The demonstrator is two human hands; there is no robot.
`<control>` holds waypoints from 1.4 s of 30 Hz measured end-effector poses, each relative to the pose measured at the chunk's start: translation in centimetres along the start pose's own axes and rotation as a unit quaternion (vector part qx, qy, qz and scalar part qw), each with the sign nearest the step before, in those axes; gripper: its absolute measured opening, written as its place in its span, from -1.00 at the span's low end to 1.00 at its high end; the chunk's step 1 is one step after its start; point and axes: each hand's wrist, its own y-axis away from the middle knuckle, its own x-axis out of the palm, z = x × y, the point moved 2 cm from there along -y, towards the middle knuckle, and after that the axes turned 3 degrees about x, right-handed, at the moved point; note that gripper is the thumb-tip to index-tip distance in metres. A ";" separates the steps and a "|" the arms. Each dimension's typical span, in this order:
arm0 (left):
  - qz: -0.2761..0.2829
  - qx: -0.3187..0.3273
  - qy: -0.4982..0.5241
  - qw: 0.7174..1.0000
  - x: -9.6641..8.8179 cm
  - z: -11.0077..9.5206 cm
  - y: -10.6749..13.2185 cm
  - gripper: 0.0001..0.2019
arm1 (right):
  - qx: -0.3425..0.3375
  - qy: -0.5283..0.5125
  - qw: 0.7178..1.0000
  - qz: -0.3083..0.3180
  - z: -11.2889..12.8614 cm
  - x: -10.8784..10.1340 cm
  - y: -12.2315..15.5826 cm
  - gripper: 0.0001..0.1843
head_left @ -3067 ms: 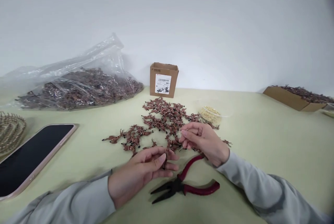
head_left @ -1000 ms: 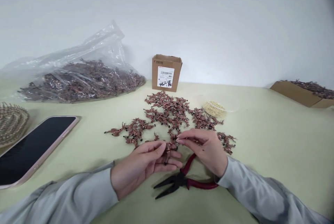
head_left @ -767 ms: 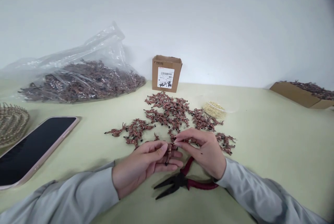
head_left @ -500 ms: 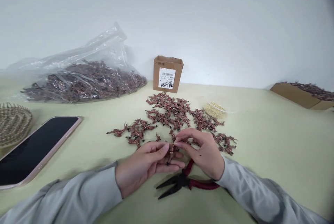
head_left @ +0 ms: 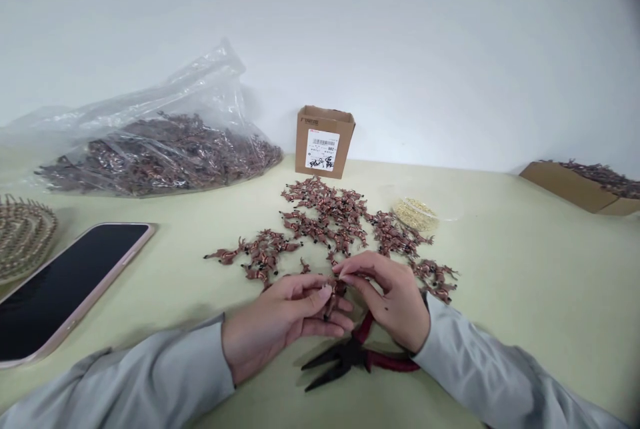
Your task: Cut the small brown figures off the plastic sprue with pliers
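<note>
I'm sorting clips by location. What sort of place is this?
Probably a small handcraft or assembly workspace: the pale table bears loose brown animal figurines, red-handled pliers and a clear plastic bag of similar brown pieces.

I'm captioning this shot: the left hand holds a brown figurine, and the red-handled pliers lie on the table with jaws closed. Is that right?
Not the jaws: the head view shows the red-handled pliers with jaws spread open. They do lie on the table, and the left hand does hold a brown figurine.
</note>
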 end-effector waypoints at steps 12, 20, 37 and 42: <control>0.015 0.016 -0.070 0.997 0.1 0.0 0.1 -0.77 | -0.001 -0.004 1.000 0.003 0.0 0.0 0.2 -0.90; 0.016 0.013 -0.085 0.996 0.1 0.0 0.0 -0.75 | -0.039 0.018 0.999 -0.002 0.1 0.0 0.1 -0.90; -0.001 0.021 -0.107 0.994 0.0 -0.1 0.2 -0.72 | -0.090 0.034 0.995 -0.005 0.1 0.1 0.2 -0.86; 0.003 0.019 -0.095 0.995 0.1 -0.3 0.2 -0.79 | -0.087 0.030 0.996 -0.007 0.1 0.0 0.2 -0.84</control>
